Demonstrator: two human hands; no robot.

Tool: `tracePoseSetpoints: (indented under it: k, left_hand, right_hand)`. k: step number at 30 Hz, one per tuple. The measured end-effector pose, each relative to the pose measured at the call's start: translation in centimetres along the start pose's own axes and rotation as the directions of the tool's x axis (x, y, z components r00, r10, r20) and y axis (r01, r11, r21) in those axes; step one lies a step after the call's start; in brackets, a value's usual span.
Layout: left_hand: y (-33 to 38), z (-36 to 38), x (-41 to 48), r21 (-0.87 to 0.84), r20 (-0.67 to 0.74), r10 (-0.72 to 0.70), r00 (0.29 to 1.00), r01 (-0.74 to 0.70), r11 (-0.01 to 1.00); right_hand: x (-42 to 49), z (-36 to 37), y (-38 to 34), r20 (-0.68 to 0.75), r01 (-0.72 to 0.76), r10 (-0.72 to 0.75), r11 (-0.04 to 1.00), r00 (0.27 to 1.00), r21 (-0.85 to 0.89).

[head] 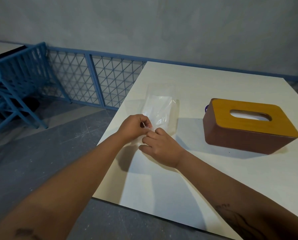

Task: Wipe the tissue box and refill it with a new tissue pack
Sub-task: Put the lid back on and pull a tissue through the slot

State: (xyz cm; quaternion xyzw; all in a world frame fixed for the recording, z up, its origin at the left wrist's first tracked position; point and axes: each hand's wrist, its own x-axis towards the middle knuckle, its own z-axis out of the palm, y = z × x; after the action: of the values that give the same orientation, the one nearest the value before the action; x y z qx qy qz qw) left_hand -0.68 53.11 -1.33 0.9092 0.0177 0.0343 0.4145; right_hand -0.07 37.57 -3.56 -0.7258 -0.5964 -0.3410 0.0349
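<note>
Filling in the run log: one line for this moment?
left hand pinches pack end | right hand pinches same end | box untouched, lid on

On the tissue box [248,129], the lid [259,124] is finished in yellow-orange wood grain, smooth w/ a satin sheen; the body is seen as brown and matt, material not told. The tissue pack [159,110], left of the box, is wrapped in clear glossy plastic film, wrinkled, w/ bright highlights; white paper is seen inside. The film is crumpled where it is pinched by the left hand [133,126] and right hand [162,146]. The counter [214,179] under the box: cream, smooth, matt, faint grain. Fence [92,80], far left of the box: blue-painted metal lattice. Floor [49,153], left of the box: grey, rough, speckled, concrete-like. Wall [179,28] behind the box: grey, matt, mottled.
</note>
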Motion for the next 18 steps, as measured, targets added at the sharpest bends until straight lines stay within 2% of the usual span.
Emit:
tracePoseSetpoints:
  k: [5,10,11,14,18]
  left_hand:
    - [-0.5,0.3,0.1,-0.022,-0.024,0.018,1.000,-0.019,1.000]
    - [-1.5,0.7,0.0,0.001,-0.055,0.046,0.997,-0.046,0.999]
    - [-1.6,0.8,0.0,0.000,-0.049,0.059,0.997,-0.059,0.998]
    - [-1.4,0.5,0.1,-0.127,-0.025,-0.033,0.999,0.029,0.991]
    - [-1.5,0.1,0.2,-0.071,0.095,-0.006,0.996,0.012,0.997]
  right_hand:
    - [-0.6,0.6,0.1,-0.124,-0.046,0.040,0.998,0.991,-0.048]
    - [-0.5,0.5,0.0,-0.203,-0.193,0.191,0.981,0.960,0.012]
    - [-0.4,0.4,0.0,-0.187,-0.224,0.225,0.974,0.956,0.029]
    - [0.0,0.1,0.6,-0.083,-0.385,0.392,0.919,0.916,0.086]
    - [1.0,0.1,1.9,0.145,-0.619,0.603,0.742,0.784,0.259]
